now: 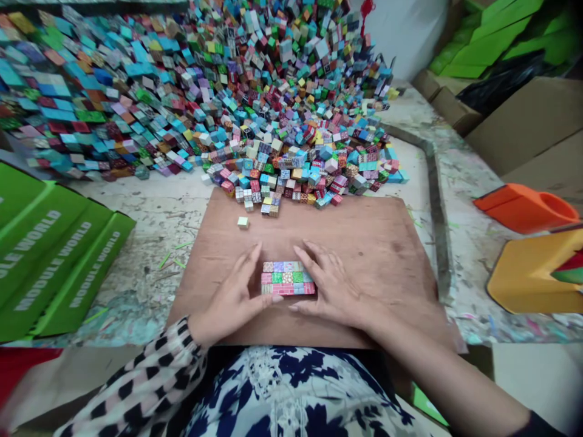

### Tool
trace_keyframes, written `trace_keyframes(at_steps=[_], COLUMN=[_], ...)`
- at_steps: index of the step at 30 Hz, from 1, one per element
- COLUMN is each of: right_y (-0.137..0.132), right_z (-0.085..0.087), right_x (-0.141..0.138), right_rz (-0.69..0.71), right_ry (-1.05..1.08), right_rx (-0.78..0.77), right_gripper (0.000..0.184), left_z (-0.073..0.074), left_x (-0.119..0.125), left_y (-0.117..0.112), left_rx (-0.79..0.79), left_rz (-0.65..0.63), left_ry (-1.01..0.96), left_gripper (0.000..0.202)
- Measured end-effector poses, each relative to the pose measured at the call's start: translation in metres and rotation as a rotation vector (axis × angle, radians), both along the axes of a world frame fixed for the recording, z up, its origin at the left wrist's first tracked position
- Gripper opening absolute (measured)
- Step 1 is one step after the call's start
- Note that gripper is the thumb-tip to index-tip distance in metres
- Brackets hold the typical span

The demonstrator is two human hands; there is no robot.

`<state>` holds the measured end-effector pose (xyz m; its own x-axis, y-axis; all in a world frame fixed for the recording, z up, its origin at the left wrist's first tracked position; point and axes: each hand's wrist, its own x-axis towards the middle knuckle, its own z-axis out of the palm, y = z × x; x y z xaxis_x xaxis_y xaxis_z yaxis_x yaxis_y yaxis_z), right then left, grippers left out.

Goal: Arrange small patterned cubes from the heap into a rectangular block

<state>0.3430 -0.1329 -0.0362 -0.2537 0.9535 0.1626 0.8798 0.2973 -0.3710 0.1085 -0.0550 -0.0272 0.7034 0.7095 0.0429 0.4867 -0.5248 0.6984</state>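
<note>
A small block of patterned cubes, set tightly in rows, lies on the brown wooden board in front of me. My left hand curves along its left side, thumb at the near edge and fingers apart. On the other side, my right hand rests with fingers spread, thumb near the front edge and fingertips touching or close to the right end. Neither hand lifts the cubes. One loose pale cube sits farther up the board, beyond my left hand.
A large heap of coloured cubes covers the back of the worktable and spills onto the board's far edge. Green boxes stand at the left. An orange container and a yellow one are at the right, with cardboard boxes behind.
</note>
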Motion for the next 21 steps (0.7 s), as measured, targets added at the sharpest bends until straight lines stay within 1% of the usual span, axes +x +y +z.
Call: trace_keyframes(at_steps=[1,3,5,7,9,12,15,18,20,21], right_y=[-0.002,-0.003,-0.002,0.001,0.004,0.005,-0.001,-0.001,0.011,0.022], right_z=[-0.001,-0.005,-0.009,-0.014,-0.018,-0.021,-0.016,-0.002,0.008,0.012], right_x=[0.000,-0.004,-0.009,-0.014,-0.018,-0.021,-0.021,-0.017,-0.011,-0.008], right_rz=[0.024,0.076,0.100,0.102,0.101,0.118,0.131,0.133,0.099,0.059], right_ry=[0.014,0.018,-0.011,-0.038,-0.046,-0.036,-0.011,0.040,0.111,0.157], right_rx=[0.008,0.030,0.053,0.070,0.074,0.071,0.059,-0.025,-0.082,-0.088], right_gripper=[0.101,0.094,0.076,0.062,0.058,0.058,0.059,0.059,0.054,0.051], left_z=[-0.002,-0.007,-0.012,-0.016,-0.020,-0.023,-0.021,-0.012,-0.003,0.001], left_x=[0.000,0.002,0.007,0.012,0.014,0.014,0.012,0.006,0.001,-0.001], left_y=[-0.007,-0.019,-0.028,-0.031,-0.030,-0.027,-0.029,-0.033,-0.030,-0.025], left_rx=[-0.034,-0.051,-0.010,0.065,0.129,0.168,0.172,0.151,0.137,0.135], left_rz=[0.055,0.102,0.055,-0.016,-0.064,-0.076,-0.075,-0.081,-0.065,-0.039], left_ry=[-0.039,-0.082,-0.076,-0.061,-0.051,-0.040,-0.035,-0.037,-0.048,-0.055], left_gripper=[0.082,0.072,0.070,0.072,0.073,0.073,0.072,0.070,0.069,0.068])
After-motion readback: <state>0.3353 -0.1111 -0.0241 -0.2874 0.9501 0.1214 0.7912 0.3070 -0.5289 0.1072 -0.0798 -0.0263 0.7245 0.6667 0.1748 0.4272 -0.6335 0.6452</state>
